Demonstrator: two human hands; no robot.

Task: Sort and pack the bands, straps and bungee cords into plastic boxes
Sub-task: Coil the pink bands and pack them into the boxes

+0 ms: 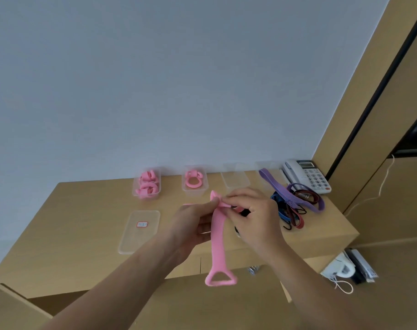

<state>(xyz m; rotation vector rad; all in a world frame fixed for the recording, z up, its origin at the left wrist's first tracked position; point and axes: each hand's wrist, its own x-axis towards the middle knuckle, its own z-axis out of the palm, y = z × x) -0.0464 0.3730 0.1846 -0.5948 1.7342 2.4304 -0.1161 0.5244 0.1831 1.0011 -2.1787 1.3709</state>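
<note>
An office is being suggested by a desk telephone (307, 176) being kept on a wooden table (83, 217) beside plain walls.

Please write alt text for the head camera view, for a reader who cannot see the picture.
Two hands, left hand and right hand, pinch the top of a pink strap that hangs over a wooden desk. Behind stand two clear boxes with rolled pink straps, an empty box, a lid, a pile of cords and a telephone.
</note>
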